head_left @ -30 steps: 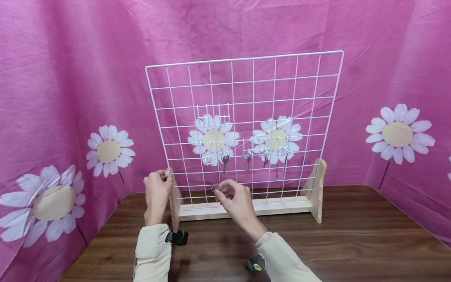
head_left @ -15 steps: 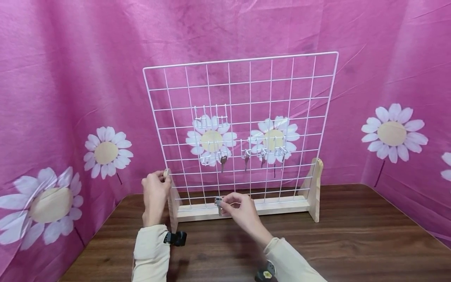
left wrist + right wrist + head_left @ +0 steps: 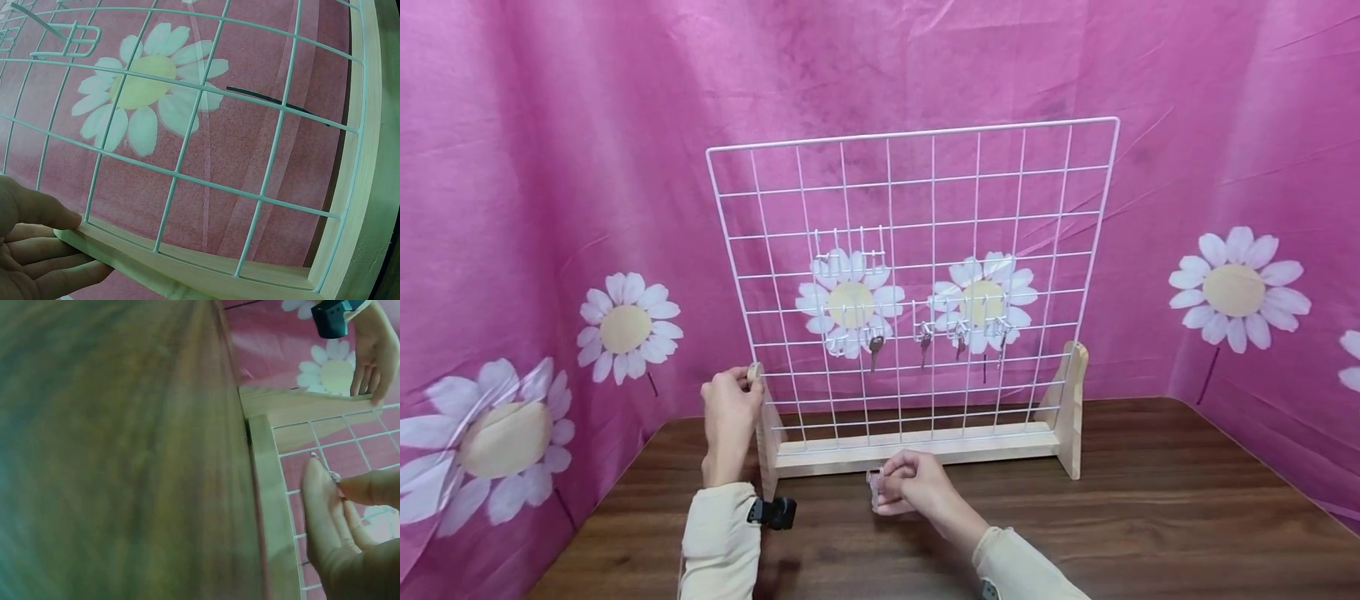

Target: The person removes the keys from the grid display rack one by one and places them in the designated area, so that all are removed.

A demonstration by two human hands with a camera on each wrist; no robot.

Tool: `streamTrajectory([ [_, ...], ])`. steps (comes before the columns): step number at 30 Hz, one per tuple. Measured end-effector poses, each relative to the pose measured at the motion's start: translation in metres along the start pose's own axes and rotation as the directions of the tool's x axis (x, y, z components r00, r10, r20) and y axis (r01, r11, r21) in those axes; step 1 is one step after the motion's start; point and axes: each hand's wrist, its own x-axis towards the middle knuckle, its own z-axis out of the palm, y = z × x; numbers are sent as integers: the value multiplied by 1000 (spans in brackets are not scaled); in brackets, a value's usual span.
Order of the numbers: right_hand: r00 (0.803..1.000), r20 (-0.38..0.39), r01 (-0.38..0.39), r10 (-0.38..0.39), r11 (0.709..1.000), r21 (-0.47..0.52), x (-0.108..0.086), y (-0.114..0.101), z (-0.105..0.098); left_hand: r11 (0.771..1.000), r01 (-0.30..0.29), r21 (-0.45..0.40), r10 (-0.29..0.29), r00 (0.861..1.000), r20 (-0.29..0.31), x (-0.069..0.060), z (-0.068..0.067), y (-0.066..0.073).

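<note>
A white wire grid (image 3: pixel 910 133) stands upright in a wooden stand (image 3: pixel 925 454). My left hand (image 3: pixel 730 421) grips the top of the stand's left upright (image 3: pixel 767 442); in the left wrist view the thumb and fingers of that hand (image 3: pixel 37 244) lie on either side of the wood. Low in front of the stand's crossbar, my right hand (image 3: pixel 925 492) pinches a small shiny metal piece (image 3: pixel 874 490), also between thumb and fingers in the right wrist view. Several keys, one a dark key (image 3: pixel 876 350), hang from white hooks on the grid's lower half.
A white hook rack (image 3: pixel 850 265) without keys hangs higher on the grid's left half. The brown wooden table (image 3: pixel 1120 533) lies under the stand. Pink cloth (image 3: pixel 587 125) with white daisies surrounds it at the back and sides.
My right hand has moved down from in front of the grid's lower rows to below the crossbar, with the metal piece still pinched. My left hand keeps its grip on the upright.
</note>
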Motion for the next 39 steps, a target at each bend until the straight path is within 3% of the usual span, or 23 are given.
streamTrajectory([
  [6,988,63,-137,141,989,-61,-5,16,-6,999,-41,12,41,999,-13,-1,5,-4],
  [17,971,103,-206,218,971,-119,-11,21,-4,986,-167,14,168,982,-82,8,11,-16],
  [31,951,136,-244,276,946,-215,-12,22,-8,994,-111,-4,110,990,-89,8,9,-12],
  [39,949,110,-256,296,924,-285,-14,22,-7,996,-91,-7,90,992,-86,8,10,-12],
])
